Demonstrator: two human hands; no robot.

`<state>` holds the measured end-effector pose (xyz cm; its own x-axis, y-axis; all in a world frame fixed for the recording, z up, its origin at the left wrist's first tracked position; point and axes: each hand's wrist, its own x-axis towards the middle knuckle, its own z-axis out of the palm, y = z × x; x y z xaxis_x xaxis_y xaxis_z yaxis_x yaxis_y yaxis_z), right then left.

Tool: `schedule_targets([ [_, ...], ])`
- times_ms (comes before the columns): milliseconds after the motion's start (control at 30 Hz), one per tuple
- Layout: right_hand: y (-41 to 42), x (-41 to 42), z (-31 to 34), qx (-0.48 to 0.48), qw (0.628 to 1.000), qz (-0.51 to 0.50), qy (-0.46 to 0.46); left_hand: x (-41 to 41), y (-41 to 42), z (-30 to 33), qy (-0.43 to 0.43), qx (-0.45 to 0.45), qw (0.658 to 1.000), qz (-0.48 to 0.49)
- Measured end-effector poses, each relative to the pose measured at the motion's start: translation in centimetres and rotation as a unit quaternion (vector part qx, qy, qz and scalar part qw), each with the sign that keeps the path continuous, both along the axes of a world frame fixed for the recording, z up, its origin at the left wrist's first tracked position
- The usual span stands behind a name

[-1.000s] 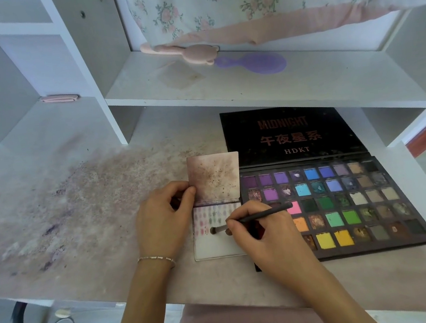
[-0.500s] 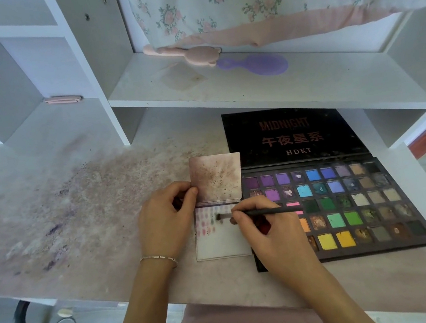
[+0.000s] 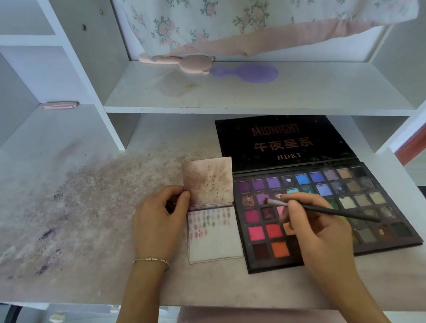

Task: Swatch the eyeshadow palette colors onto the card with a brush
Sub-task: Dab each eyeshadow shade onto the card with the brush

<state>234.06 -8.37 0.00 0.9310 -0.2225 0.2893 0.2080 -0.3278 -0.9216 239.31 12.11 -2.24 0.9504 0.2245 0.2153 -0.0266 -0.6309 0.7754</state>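
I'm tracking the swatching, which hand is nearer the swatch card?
Left. The left hand pinches the swatch card at its left edge; the right hand is over the palette.

A home dressing or vanity corner. A white desk [image 3: 54,234], its top stained with makeup powder, carries built-in shelves [image 3: 225,98]. On the shelf above the desk lie a pink hairbrush [image 3: 189,63] and a purple hairbrush [image 3: 252,72]; a floral cloth [image 3: 254,3] hangs behind them.
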Motion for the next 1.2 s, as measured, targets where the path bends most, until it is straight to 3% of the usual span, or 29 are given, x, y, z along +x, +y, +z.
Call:
schedule_targets([
  [333, -6.0, -1.9, -1.1, -0.055, 0.995, -0.086, 0.002, 0.2, 0.0, -0.6, 0.000, 0.012, 1.000, 0.006],
  [533, -7.4, -2.2, -1.1, -0.036, 0.991, -0.128, 0.007, 0.3, 0.0, -0.5, 0.011, 0.018, 1.000, 0.000],
  [700, -7.2, -1.7, -1.2, -0.069, 0.989, -0.106, 0.073, 0.1, 0.0, -0.3, 0.014, 0.015, 1.000, -0.006],
  [1200, -7.3, -1.8, -1.4, -0.128, 0.987, -0.069, 0.070, 0.1, -0.2, 0.2, 0.025, 0.017, 1.000, 0.006],
])
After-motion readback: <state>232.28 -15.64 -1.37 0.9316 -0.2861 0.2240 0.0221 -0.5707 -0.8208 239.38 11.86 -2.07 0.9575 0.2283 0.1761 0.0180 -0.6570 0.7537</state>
